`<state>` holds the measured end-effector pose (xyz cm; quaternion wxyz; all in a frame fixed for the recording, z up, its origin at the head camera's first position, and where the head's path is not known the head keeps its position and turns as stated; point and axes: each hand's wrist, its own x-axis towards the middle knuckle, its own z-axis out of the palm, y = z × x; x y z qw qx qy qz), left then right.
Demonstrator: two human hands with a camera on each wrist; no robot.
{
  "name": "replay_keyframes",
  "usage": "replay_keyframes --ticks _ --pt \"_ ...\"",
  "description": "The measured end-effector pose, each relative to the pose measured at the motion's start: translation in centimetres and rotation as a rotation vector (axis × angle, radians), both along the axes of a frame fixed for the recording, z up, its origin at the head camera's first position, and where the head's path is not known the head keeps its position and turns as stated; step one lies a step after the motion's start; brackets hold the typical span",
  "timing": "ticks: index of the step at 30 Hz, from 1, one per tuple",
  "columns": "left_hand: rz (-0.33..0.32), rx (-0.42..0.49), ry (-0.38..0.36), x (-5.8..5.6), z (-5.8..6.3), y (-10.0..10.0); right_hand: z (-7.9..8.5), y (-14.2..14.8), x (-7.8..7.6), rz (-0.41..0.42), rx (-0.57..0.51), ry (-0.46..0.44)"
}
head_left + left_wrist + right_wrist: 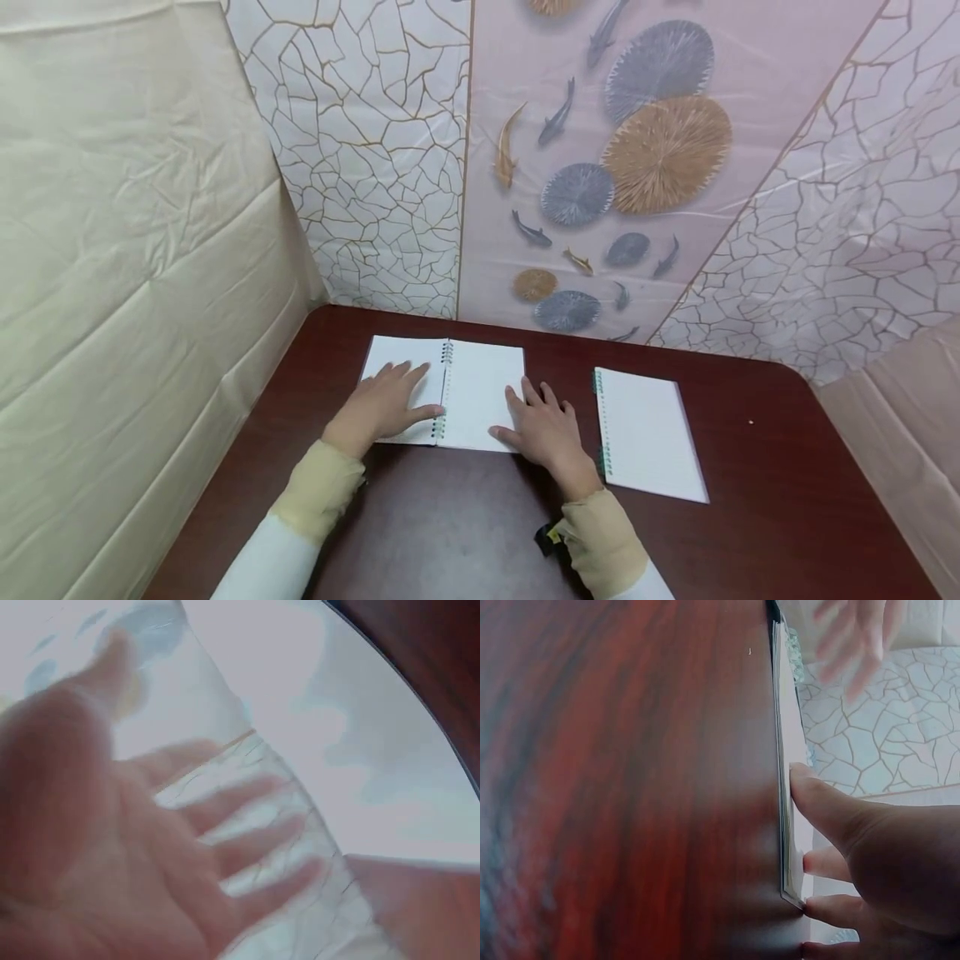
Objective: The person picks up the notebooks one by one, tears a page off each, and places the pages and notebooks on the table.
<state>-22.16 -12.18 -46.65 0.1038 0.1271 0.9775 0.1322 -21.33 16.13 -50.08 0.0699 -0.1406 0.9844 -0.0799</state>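
Observation:
An open spiral-bound notebook [482, 387] with white pages lies on the table, its coil running between the two pages. Over the left page is my left hand [384, 406], fingers spread and thumb towards the coil. The left wrist view shows that hand [157, 847] blurred, with a white page [292, 690] beyond it and nothing in its grasp. My right hand [546, 427] rests at the right page's outer edge with fingers extended. From the right wrist, its thumb and fingertips touch the notebook [787, 727] near one corner.
A second spiral notebook [651, 429] with a green coil lies to the right of my right hand. The dark red-brown table [780, 500] meets a patterned curtain [390, 167] at the back. A beige cloth wall [135, 317] stands along the left side.

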Motion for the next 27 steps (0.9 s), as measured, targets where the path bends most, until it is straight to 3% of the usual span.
replay_keyframes --ticks 5,9,17,27 --pt "-0.105 -0.033 0.036 -3.8 -1.4 1.2 0.0 0.0 -0.1 0.002 0.007 0.011" --pt "-0.143 -0.065 0.039 -5.2 -2.3 1.6 0.1 0.0 0.0 0.011 0.015 0.008" --pt "-0.254 -0.116 0.115 -5.5 -3.1 2.1 -0.1 -0.1 0.1 0.006 0.023 0.009" --pt "-0.199 -0.112 0.031 -5.8 -3.5 1.8 1.4 0.5 -1.5 0.089 0.041 -0.006"
